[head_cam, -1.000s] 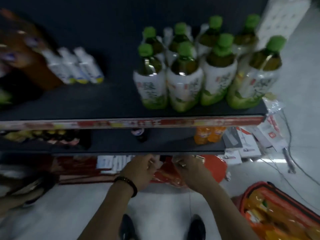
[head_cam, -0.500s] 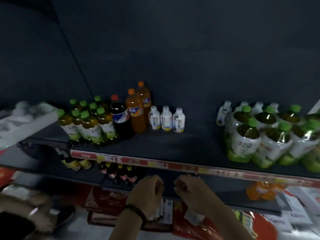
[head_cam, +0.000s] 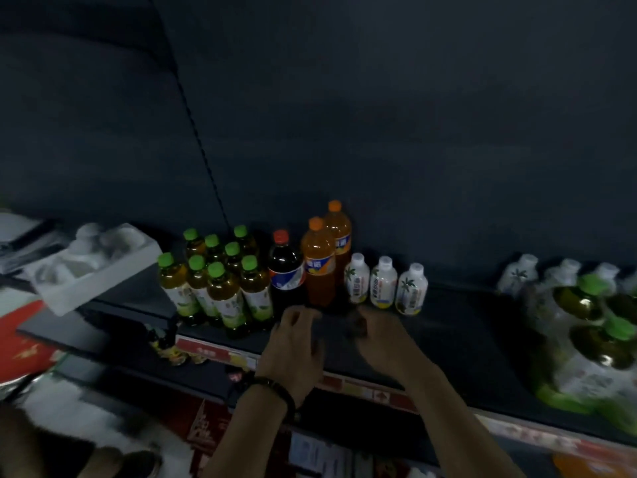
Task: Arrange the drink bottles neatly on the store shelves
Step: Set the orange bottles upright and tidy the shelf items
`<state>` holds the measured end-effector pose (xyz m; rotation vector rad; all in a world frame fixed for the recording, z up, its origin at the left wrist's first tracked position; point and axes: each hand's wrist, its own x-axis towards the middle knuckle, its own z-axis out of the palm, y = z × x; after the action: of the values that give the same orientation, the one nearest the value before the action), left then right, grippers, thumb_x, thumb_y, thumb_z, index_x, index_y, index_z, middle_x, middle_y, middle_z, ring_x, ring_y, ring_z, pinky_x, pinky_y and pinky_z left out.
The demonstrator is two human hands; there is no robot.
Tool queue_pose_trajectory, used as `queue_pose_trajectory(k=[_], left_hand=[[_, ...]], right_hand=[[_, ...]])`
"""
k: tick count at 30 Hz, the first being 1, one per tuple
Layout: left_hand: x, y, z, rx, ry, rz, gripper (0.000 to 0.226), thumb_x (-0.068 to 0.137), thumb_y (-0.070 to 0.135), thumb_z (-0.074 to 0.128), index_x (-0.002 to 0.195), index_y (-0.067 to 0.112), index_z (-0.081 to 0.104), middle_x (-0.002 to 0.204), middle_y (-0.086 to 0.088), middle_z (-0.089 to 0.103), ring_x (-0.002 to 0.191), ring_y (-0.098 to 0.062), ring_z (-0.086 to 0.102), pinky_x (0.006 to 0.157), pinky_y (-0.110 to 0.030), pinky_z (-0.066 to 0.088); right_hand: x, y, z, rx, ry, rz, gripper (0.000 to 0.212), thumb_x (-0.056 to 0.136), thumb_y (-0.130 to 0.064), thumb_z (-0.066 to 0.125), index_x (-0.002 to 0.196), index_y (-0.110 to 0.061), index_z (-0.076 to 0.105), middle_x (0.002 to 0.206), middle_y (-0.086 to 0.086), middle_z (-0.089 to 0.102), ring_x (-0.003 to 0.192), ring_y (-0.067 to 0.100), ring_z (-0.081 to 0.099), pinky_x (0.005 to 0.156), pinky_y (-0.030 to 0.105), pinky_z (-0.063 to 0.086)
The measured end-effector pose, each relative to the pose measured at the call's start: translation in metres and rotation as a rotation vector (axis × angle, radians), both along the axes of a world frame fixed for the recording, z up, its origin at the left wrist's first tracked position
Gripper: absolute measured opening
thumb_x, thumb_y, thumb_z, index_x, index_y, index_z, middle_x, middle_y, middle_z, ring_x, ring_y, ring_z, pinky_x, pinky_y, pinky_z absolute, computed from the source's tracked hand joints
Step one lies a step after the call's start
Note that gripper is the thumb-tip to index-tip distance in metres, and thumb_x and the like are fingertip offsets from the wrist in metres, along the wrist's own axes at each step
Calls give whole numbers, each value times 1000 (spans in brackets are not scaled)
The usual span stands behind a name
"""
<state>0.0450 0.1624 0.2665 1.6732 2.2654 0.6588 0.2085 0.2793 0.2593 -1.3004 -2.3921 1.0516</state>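
Just past the red price strip (head_cam: 362,388), yr left hand (head_cam: 293,353) (dark wristband (head_cam: 275,391)) & right hand (head_cam: 382,343) hover low over the shelf (head_cam: 448,339), close together, not touching. Fingers on both are curled, but w/ the blur + dim light I can't tell if either pinches anything. A dark smudge by the right fingertips is unreadable.

Right behind them, upright in a rough line: green-cap tea bottles (head_cam: 220,288) bunched in a block at left, a cola bottle (head_cam: 286,274) beside it, two orange soda bottles (head_cam: 319,267) one behind the other, then three small white bottles (head_cam: 382,281) side by side. Well off to the right sits a wrapped pack (head_cam: 593,339) of green-cap bottles w/ more white ones behind it. Far left, a white foam tray (head_cam: 93,263) lies tilted. Dark back panel (head_cam: 379,132) behind all.

Step, prob.: reach-in to tidy the cola/orange group, nothing lifted yet afaict. Next move needs you to pick one bottle, grip low on the body & slide it w/o knocking the neighbours, since they stand nearly touching.
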Motion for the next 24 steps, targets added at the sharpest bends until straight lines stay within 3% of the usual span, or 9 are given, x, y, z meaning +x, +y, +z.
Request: queue_pose_trajectory(k=[3, 5, 9, 12, 15, 17, 21, 24], left_hand=[[-12, 18, 18, 89, 38, 28, 58, 96, 22, 66, 145, 36, 38, 162, 7, 18, 143, -27, 40, 109, -42, 51], [-18, 30, 26, 85, 107, 64, 79, 94, 19, 66, 158, 39, 25, 170, 4, -1, 147, -29, 23, 118, -40, 41], [-23, 48, 31, -118, 342, 205, 113, 90, 16, 67, 159, 55, -13, 167, -5, -30, 146, -42, 10, 121, -62, 28], [-28, 53, 26, -154, 387, 236, 114, 95, 17, 64, 156, 52, -26, 165, -7, -37, 146, -43, 12, 118, -64, 28], [-30, 55, 21, -123, 283, 250, 111, 95, 18, 62, 159, 43, -26, 164, 0, -41, 150, -45, 5, 121, -65, 24], [-31, 56, 18, -85, 193, 235, 114, 93, 20, 65, 160, 42, -24, 164, 5, -40, 150, -44, 2, 121, -65, 23], [-39, 55, 10, 3, 196, 211, 103, 95, 37, 63, 161, 44, -15, 166, 9, -34, 149, -43, 6, 118, -67, 27], [-41, 53, 10, 17, 127, 178, 101, 93, 45, 66, 161, 47, -8, 167, 12, -30, 152, -40, 5, 119, -68, 23]], right_hand=[[-32, 35, 16, 43, 171, 6, 46, 89, -27, 76, 131, -31, 58, 120, -11, 61, 109, 9, 62, 94, 29, 53], [-54, 59, 28, 112, 280, -10, 60, 81, -39, 78, 135, -41, 51, 124, -6, 64, 113, 13, 63, 98, 37, 55], [-86, 93, 50, 109, 164, 18, 96, 77, -44, 85, 153, -52, 27, 148, 13, 40, 129, 33, 52, 106, 45, 48], [-98, 103, 50, 61, 144, 40, 93, 71, -48, 87, 146, -56, 32, 148, 10, 38, 128, 32, 52, 106, 46, 48], [-102, 106, 45, 55, 179, 3, 91, 66, -54, 88, 141, -52, 38, 142, 6, 46, 124, 28, 55, 101, 43, 50], [-101, 102, 41, 82, 212, -24, 99, 60, -62, 88, 142, -50, 34, 141, 4, 48, 118, 27, 59, 96, 46, 53], [-98, 85, 25, 151, 226, -89, 109, 51, -76, 83, 140, -54, 23, 122, -4, 66, 110, 29, 66, 91, 52, 57], [-93, 77, 20, 145, 267, -106, 103, 51, -72, 85, 136, -55, 29, 114, -7, 70, 108, 26, 67, 93, 50, 57]])
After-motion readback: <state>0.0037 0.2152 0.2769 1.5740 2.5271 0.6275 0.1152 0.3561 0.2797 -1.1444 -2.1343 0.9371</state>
